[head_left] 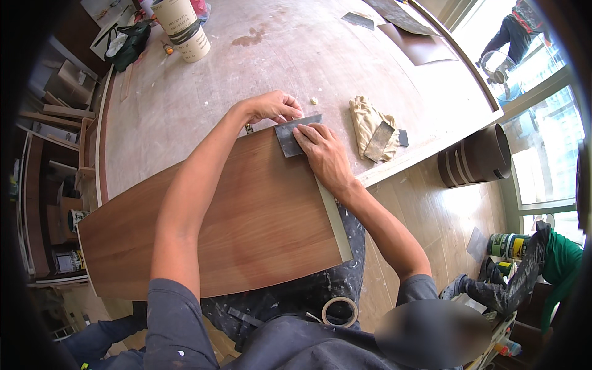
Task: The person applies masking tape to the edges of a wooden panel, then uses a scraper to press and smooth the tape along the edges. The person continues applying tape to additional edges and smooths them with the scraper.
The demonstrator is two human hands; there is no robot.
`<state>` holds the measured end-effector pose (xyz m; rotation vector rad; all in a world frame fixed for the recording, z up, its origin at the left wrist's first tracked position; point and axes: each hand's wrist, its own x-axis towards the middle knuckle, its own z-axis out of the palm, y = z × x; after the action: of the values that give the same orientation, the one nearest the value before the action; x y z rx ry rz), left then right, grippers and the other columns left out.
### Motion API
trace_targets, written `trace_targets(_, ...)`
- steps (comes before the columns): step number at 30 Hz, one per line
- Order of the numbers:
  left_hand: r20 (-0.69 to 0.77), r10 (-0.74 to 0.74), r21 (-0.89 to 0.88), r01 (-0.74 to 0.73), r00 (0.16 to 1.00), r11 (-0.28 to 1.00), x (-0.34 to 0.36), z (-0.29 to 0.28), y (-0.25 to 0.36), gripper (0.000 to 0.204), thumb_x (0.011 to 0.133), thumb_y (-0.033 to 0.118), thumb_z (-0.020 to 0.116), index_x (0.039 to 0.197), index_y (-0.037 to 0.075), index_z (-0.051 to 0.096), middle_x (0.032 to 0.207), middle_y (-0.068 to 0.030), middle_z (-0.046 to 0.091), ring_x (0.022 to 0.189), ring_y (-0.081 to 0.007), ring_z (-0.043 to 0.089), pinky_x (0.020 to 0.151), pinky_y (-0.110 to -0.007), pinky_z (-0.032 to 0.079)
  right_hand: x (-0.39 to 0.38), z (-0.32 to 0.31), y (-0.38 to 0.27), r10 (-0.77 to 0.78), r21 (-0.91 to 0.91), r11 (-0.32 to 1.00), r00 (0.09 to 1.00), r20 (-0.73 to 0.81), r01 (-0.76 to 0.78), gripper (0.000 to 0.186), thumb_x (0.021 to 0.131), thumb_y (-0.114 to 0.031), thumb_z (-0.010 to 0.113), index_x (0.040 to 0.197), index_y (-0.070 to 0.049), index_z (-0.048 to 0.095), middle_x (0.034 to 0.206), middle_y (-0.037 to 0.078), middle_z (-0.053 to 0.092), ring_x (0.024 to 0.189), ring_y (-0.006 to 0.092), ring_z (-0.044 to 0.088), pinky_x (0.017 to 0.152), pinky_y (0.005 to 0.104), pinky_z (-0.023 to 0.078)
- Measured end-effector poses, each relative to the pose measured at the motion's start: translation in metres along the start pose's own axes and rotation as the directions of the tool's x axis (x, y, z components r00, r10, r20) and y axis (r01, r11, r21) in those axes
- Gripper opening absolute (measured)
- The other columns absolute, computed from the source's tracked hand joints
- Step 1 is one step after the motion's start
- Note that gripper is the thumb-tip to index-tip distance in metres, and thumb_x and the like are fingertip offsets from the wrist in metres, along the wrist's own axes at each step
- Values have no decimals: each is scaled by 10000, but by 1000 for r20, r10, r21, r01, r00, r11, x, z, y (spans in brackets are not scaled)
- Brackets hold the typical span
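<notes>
A long wood-grain panel lies across my lap, its far end resting on the large worktable. At its far right corner my right hand presses a flat grey rectangular plate against the surface, fingers over its right part. Just beyond, my left hand is closed at the panel's far edge, fingertips pinched beside the plate; what they hold, if anything, is too small to make out. A small metal fitting sits by that edge below my left wrist. A pale strip runs along the panel's right edge.
A beige cloth with a metal plate on it lies to the right. Paper-wrapped tubs stand far left. A brown bin is beside the table. A tape roll rests near my lap. People are nearby.
</notes>
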<state>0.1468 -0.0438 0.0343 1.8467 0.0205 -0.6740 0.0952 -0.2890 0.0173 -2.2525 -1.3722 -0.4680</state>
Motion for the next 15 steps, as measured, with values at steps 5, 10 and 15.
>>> trace_targets(5, -3, -6, 3, 6, 1000, 1000, -1, -1, -1, 274, 960, 299, 754, 1106, 70, 727, 1023, -5, 675, 975, -117, 597, 876, -319, 511, 1, 1, 0, -1, -2, 1000, 1000, -5, 1, 458, 847, -33, 611, 1299, 16, 665, 1315, 113, 662, 1234, 266, 589, 1070, 409, 484)
trace_targets(10, 9, 12, 65, -13, 1000, 998, -1, 0, 2, 334, 955, 308, 754, 1160, 46, 723, 1075, -31, 688, 1003, -133, 610, 882, -320, 515, -1, 3, 2, -21, -22, 1000, 1000, -13, 20, 437, 846, -54, 605, 1270, 34, 659, 1308, 118, 650, 1225, 267, 580, 1073, 392, 474)
trace_targets(15, 23, 36, 90, -38, 999, 995, 1, -2, 2, 325, 946, 297, 755, 1151, 46, 722, 1079, -38, 689, 1004, -137, 612, 870, -323, 520, 0, 3, 1, -20, -11, 1000, 1000, -14, 20, 437, 844, -52, 603, 1268, 37, 659, 1314, 122, 650, 1229, 268, 580, 1074, 394, 474)
